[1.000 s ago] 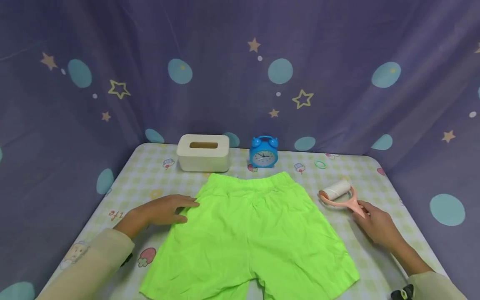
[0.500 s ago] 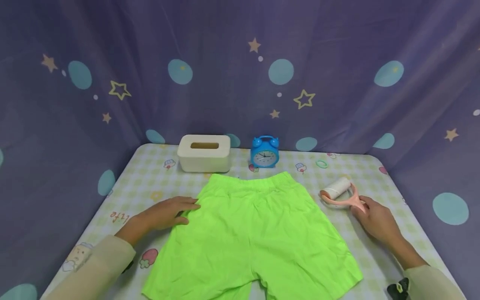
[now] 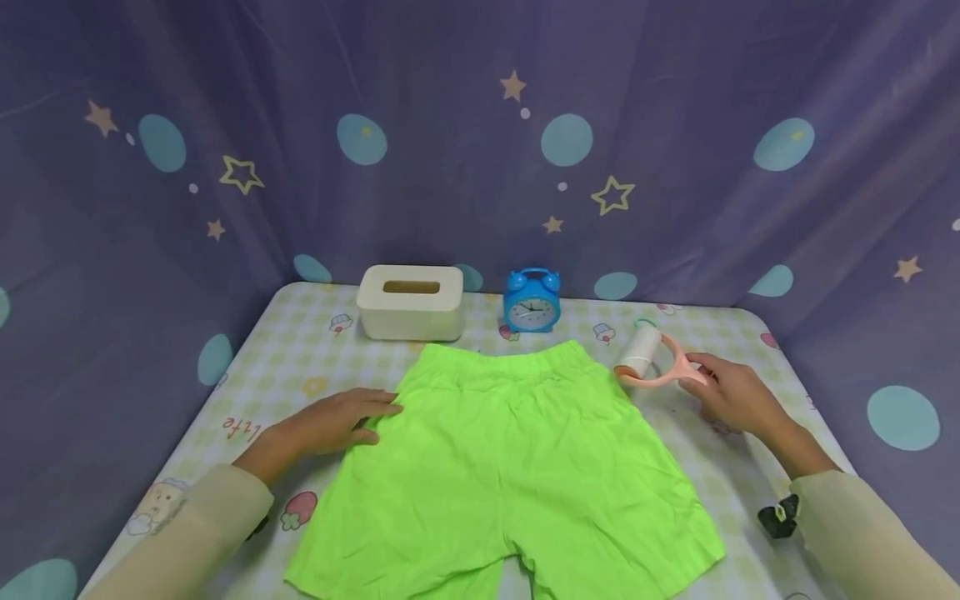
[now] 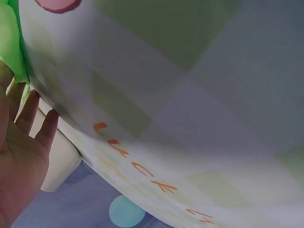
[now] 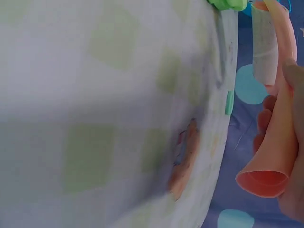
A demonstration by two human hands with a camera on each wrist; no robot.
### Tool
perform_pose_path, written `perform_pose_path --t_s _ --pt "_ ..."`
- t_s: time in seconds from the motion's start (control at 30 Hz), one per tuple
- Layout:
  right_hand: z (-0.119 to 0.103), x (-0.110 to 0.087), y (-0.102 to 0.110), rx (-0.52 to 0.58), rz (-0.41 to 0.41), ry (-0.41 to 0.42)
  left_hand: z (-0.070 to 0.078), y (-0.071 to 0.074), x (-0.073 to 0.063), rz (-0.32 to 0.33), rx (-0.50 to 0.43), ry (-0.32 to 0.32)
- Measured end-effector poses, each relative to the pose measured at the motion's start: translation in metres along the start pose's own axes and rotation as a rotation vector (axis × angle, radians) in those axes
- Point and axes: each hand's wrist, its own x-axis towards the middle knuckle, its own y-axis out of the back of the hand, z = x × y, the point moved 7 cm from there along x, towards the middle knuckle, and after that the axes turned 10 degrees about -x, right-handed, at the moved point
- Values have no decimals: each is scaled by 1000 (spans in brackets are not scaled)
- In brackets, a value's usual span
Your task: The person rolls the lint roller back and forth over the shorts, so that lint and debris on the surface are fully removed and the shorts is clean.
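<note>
Bright green shorts (image 3: 495, 467) lie spread flat on the checked tablecloth, waistband toward the back. On their left edge rests my left hand (image 3: 330, 423), fingers relaxed and fairly straight; in the left wrist view its fingertips reach the green cloth (image 4: 10, 47). My right hand (image 3: 738, 396) grips the pink handle of a lint roller (image 3: 671, 371), thumb along it in the right wrist view. The roller's white sticky roll (image 5: 264, 47) is raised over the table, close by the shorts' upper right corner.
A cream tissue box (image 3: 411, 304) and a blue alarm clock (image 3: 532, 302) stand along the table's back edge. Partly behind the roller lies a small green ring (image 3: 643, 322). A dark purple patterned curtain (image 3: 450, 125) hangs around the back and sides.
My right hand has lifted the lint roller and carried it left and away from me, toward the shorts' waistband corner. My left hand stays at the shorts' left edge.
</note>
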Motion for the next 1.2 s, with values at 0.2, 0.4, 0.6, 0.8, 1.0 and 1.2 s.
perform_pose_path --t_s 0.2,0.4,0.6,0.8,1.0,1.2 --pt "-12 17 -3 15 -71 39 -1 1 0 -19 14 18" --pt "-23 33 -12 57 -123 68 -1 0 0 -17 19 17" --pt "-38 47 -20 50 -130 145 0 0 1 -21 11 29" --pt "-48 55 -24 32 -160 219 0 0 2 -17 12 24" --pt "-51 57 -27 -41 -182 290 0 -1 3 -21 -5 28" --pt "-58 68 -24 -87 -223 351 0 0 1 -21 20 29"
